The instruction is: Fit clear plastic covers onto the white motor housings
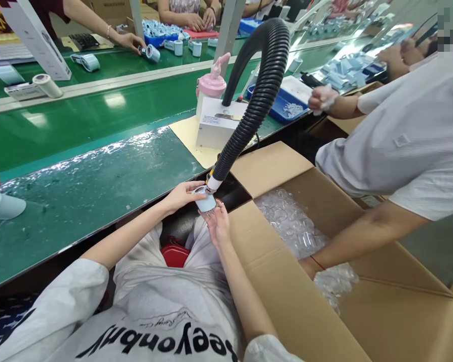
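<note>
Between my hands, over my lap, is a light-blue cylindrical housing (207, 203) with an open top end. My left hand (183, 196) is closed on its upper part, fingers at the rim and thumb along the side. Cupped at its lower right, my right hand (219, 223) grips the bottom end, where something clear shows at the edge. The white-tipped nozzle of a black corrugated hose (254, 103) meets the housing's top. How far the tip reaches inside is hidden.
A cardboard box (287, 301) with clear plastic pieces (292, 221) stands at my right; a co-worker's arm (358, 246) reaches into it. The hose rises from a white unit (211, 128) beside a pink-lidded bottle (211, 85). Another housing (5, 205) lies on the green bench (98, 176).
</note>
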Tool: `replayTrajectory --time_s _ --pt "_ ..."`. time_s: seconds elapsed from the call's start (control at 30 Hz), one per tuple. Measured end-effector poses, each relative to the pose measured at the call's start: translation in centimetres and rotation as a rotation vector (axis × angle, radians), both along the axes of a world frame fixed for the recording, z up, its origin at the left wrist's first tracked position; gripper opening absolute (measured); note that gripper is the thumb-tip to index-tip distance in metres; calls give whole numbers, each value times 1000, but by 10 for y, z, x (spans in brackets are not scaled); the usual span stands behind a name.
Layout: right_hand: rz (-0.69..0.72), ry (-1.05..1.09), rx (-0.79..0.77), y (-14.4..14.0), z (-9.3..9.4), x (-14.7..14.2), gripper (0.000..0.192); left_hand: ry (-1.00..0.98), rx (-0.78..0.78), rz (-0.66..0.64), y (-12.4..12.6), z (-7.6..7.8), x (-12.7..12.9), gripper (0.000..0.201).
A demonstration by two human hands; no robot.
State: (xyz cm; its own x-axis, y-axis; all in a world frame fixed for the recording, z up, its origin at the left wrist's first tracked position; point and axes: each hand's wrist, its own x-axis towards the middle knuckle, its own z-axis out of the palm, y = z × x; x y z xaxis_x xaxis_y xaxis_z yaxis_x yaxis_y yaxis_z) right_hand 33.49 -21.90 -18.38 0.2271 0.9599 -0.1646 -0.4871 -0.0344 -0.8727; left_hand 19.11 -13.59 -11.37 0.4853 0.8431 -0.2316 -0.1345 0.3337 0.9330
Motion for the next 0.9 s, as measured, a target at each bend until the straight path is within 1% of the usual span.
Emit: replayTrajectory --time_s 0.1,0.17,0.27,0.33,0.4,0.47,0.5,0.57,0.63,0.73,0.83,0.9 --pt "40 -56 27 2 3 7 61 0 1 -17 -3 -4 -5 84" --pt "80 -115 55 -2 9 13 60 -2 1 -37 -10 -5 -13 89" --pt "162 -197 94 -17 22 22 54 -6 -4 -75 -30 -4 -31 94" --pt "246 -267 128 -31 34 27 46 -5 37 -136 -47 0 -46 91" --pt "353 -429 225 -43 48 31 39 8 149 -221 -64 7 -58 83" --pt "447 -634 360 -52 64 34 35 41 313 -290 -79 15 -67 76" --pt "480 -716 411 -55 72 35 34 65 385 -303 -85 20 -70 74" --pt "524 -795 442 -59 84 36 34 105 498 -305 -95 28 -74 73" --pt "548 -804 417 -61 92 35 36 113 579 -290 -102 35 -77 75" --pt "577 -701 340 -64 98 30 39 122 675 -272 -111 40 -82 80" --pt "614 -566 264 -67 104 25 37 157 716 -253 -117 43 -87 84" --pt "625 -513 230 -67 108 22 37 162 726 -244 -120 44 -89 85"
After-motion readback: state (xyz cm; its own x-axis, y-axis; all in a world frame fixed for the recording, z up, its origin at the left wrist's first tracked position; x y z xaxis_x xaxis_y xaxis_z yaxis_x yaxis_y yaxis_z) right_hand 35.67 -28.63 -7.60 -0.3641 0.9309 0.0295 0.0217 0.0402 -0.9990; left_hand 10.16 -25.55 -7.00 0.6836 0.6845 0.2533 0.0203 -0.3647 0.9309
